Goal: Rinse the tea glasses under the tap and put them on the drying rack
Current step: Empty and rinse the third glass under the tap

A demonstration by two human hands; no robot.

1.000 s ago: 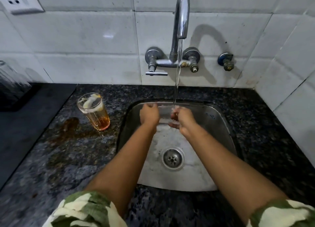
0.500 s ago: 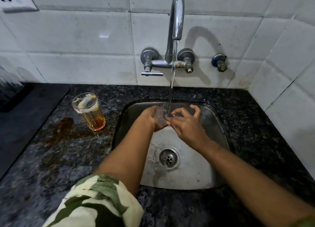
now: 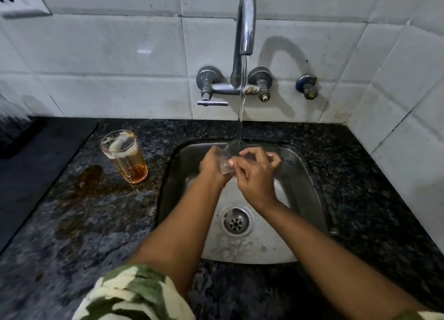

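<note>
Tea glass (image 3: 228, 159) is sitting in the stream from the tap (image 3: 245, 24), over the back of the sink (image 3: 310, 190), mouth tilted up so water is running into it. Left hand (image 3: 211, 165) is gripping it round the body. Right hand (image 3: 254, 175) is working at the near side, thumb and fingers curled on the glass wall; whether it is rubbing or just steadying, cannot tell.

Step in hand: rinsing glass one. Looks clear already, so probably near done.

Second glass (image 3: 125, 156) is standing on the table (image 3: 101, 223) left of the sink, well apart from both hands, with amber tea at the bottom and pale residue near the rim. Brown spill (image 3: 91, 178) is lying just beside it.

Next move, as I read it: tip out the water, carry the glass to the rack. Rack is not clearly showing; something blurred is sitting at the far left edge, cannot say what. Wet glass is slippery, so a firm grip is needed before leaving the sink. Then the second glass needs emptying first.
</note>
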